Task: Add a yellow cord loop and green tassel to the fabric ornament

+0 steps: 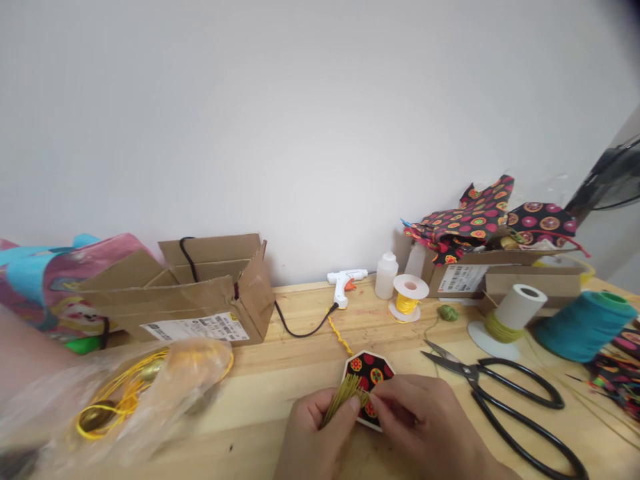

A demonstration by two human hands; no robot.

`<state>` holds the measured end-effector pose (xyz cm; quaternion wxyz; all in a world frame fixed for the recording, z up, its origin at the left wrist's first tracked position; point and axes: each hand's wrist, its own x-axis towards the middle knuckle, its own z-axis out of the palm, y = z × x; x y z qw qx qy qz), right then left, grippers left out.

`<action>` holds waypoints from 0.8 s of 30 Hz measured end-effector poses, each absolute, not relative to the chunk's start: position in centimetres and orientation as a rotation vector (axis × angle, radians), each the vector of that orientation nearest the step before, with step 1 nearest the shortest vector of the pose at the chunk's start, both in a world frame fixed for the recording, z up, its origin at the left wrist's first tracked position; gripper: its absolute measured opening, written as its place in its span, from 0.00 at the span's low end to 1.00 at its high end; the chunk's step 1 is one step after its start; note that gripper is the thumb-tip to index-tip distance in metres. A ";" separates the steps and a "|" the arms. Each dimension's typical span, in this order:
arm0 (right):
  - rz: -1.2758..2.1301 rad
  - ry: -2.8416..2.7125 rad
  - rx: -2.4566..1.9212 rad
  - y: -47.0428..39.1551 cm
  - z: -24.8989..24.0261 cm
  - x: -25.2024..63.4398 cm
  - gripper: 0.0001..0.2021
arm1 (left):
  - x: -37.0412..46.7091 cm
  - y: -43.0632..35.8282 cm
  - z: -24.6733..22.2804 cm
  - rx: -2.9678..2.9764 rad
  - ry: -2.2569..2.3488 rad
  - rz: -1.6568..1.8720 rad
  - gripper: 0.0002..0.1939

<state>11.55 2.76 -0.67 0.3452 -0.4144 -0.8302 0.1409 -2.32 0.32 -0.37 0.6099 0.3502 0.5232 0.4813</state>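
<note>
Near the front edge of the view, my left hand (pixel 320 430) is closed round a bundle of olive-green cords (pixel 341 398). The cords fan up and to the right between thumb and fingers. My right hand (pixel 413 413) pinches at the right end of the bundle; its fingertips are together, and what lies between them is too small to tell apart. Under and behind both hands lies an octagonal piece (pixel 376 375) with a pale rim and black fabric with red and orange round patterns. A twisted yellow cord (pixel 340 337) runs up from its top corner.
Large black-handled scissors (pixel 470 373) lie open at right, beside a green cord spool (pixel 505 323) and teal thread cone (pixel 585 327). Behind are a glue gun (pixel 343 285), bottle (pixel 386 275) and yellow spool (pixel 407 303). A cardboard box (pixel 200 300) and plastic bag (pixel 190 380) sit left.
</note>
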 end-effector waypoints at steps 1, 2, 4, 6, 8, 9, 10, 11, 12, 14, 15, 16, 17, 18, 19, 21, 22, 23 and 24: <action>0.371 -2.147 -1.086 2.8 -0.7 11.6 0.12 | -2.3 0.3 -0.3 0.810 1.214 1.103 0.13; 0.376 -2.138 -1.097 2.8 -0.7 11.6 0.12 | -2.3 0.3 -0.2 0.811 1.223 1.094 0.13; 0.380 -2.113 -1.111 3.0 -0.6 11.8 0.11 | -2.4 0.3 -0.2 0.807 1.240 1.074 0.14; 0.373 -2.080 -1.116 3.0 -0.3 12.0 0.10 | -2.4 0.3 -0.2 0.801 1.245 1.068 0.15; 0.351 -2.063 -1.094 3.0 0.0 12.2 0.10 | -2.5 0.4 -0.5 0.801 1.240 1.077 0.16; 0.345 -2.074 -1.067 2.9 0.1 12.2 0.10 | -2.5 0.4 -0.7 0.804 1.238 1.082 0.16; 0.345 -2.103 -1.034 2.8 0.1 12.2 0.10 | -2.6 0.4 -0.9 0.806 1.238 1.084 0.16; 0.345 -2.141 -1.006 2.7 0.1 12.2 0.10 | -2.6 0.5 -1.1 0.805 1.241 1.084 0.17; 0.347 -2.179 -0.988 2.6 0.1 12.1 0.10 | -2.7 0.5 -1.3 0.803 1.244 1.082 0.17; 0.345 -2.227 -0.988 2.4 -0.1 11.9 0.11 | -2.8 0.5 -1.7 0.800 1.256 1.065 0.17; 0.343 -2.234 -0.998 2.4 -0.2 11.8 0.11 | -2.8 0.5 -1.8 0.802 1.262 1.057 0.17; 0.344 -2.234 -1.007 2.4 -0.3 11.8 0.11 | -2.8 0.5 -1.8 0.809 1.260 1.054 0.17; 0.347 -2.229 -1.010 2.4 -0.4 11.7 0.11 | -2.8 0.5 -1.7 0.816 1.257 1.051 0.16; 0.352 -2.224 -1.009 2.4 -0.4 11.7 0.11 | -2.8 0.5 -1.6 0.820 1.254 1.050 0.16; 0.357 -2.217 -1.008 2.4 -0.4 11.7 0.11 | -2.7 0.4 -1.4 0.823 1.249 1.052 0.16; 0.361 -2.204 -0.999 2.5 -0.4 11.7 0.11 | -2.7 0.4 -1.0 0.823 1.240 1.063 0.16; 0.362 -2.203 -0.992 2.5 -0.4 11.8 0.11 | -2.6 0.4 -0.9 0.820 1.242 1.064 0.16; 0.367 -2.206 -0.989 2.4 -0.4 11.8 0.11 | -2.6 0.4 -0.7 0.818 1.245 1.060 0.15; 0.368 -2.206 -0.988 2.4 -0.4 11.8 0.11 | -2.6 0.4 -0.7 0.817 1.243 1.057 0.15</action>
